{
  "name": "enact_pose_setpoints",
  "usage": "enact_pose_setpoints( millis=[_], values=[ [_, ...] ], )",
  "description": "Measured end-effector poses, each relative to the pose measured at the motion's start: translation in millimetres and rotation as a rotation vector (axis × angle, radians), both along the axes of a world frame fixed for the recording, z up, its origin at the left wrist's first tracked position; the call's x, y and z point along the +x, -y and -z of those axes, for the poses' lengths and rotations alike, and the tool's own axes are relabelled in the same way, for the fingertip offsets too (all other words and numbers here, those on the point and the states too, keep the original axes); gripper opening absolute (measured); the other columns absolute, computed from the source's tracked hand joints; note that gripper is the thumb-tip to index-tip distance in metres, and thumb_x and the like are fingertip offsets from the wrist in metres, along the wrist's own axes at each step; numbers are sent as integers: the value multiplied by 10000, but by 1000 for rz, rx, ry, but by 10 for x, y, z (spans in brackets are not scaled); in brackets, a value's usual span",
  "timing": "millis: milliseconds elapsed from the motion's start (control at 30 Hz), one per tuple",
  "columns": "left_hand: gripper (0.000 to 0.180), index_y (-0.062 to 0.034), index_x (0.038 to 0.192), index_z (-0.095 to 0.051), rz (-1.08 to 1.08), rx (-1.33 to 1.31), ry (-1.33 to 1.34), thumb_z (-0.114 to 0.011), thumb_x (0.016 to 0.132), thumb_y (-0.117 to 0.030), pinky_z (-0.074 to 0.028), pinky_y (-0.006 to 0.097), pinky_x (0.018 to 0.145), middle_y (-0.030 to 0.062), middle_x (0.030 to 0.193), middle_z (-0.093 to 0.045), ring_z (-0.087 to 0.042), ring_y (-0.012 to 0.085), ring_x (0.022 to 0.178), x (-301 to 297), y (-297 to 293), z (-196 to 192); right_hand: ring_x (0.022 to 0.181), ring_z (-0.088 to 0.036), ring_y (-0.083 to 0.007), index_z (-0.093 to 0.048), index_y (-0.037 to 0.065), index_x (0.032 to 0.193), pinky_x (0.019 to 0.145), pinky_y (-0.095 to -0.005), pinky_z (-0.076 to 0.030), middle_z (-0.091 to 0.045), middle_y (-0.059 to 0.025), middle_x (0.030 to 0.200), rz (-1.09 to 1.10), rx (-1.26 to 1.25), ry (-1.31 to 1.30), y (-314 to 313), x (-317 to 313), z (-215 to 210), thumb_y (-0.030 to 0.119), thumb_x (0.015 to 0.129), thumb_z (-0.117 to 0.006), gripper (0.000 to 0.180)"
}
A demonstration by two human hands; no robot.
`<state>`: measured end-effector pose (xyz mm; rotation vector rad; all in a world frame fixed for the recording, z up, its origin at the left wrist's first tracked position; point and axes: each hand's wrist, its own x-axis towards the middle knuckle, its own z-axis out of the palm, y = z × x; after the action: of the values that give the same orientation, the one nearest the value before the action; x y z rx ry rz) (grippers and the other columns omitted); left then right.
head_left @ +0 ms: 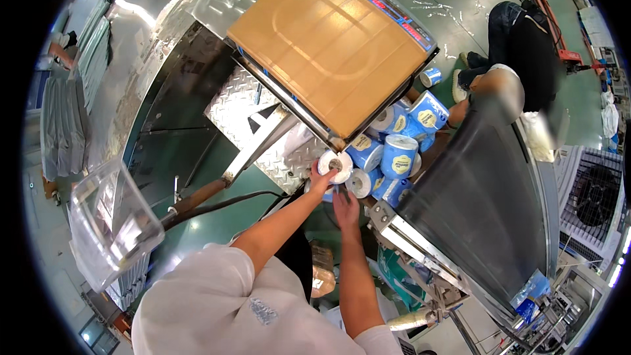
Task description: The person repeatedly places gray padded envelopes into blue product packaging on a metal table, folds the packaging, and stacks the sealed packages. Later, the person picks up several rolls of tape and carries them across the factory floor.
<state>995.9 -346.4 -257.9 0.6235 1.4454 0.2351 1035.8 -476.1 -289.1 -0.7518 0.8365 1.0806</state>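
My left hand [320,181] is closed on a paper roll [343,173], its white end and core facing up, with fingers at its rim and core. Just below and to the right, my right hand [346,209] has its fingers curled by a small dark shape that I cannot make out. Beside both hands is a heap of blue-and-white wrapped paper rolls [399,158], some upright, others tipped over. Another roll [358,184] in the heap shows its white end close to my right hand.
A scale with a tan platform [328,46] and red-lit display [397,16] stands ahead. At right runs a black conveyor belt [486,204]. A co-worker [526,59] bends over the heap's far side. One roll [430,77] lies on the green floor. A clear plastic bin [115,223] is at left.
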Motion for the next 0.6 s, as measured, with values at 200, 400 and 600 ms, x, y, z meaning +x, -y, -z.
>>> enact_pose_setpoints(
  millis=[200,400,600],
  values=[
    [659,-69,1230,-279,27,-53,40,-609,673,-193,-483,338,599,131,1076,-464,-524,220,893,58,-203,-142,902,-474,-221,-483,92,1028,823,-371,-391,-461,-58,1059,-56,-7,-59,-388,116,89,348,731,-537,396],
    [574,-74,1208,-317,31,0,278,-568,694,-130,-469,300,687,90,1061,-482,-517,182,926,-208,-67,-647,944,-468,-242,-457,76,1048,838,-398,-402,-448,-92,1072,86,-402,-119,190,54,-144,300,744,-550,389],
    [455,12,1161,-353,41,257,635,-518,743,-66,-373,279,838,68,1054,-479,-473,144,945,494,-36,-936,1007,-470,-244,-482,71,1019,870,-392,-409,-485,-102,1070,213,-222,57,436,298,361,276,771,-526,324]
  ],
)
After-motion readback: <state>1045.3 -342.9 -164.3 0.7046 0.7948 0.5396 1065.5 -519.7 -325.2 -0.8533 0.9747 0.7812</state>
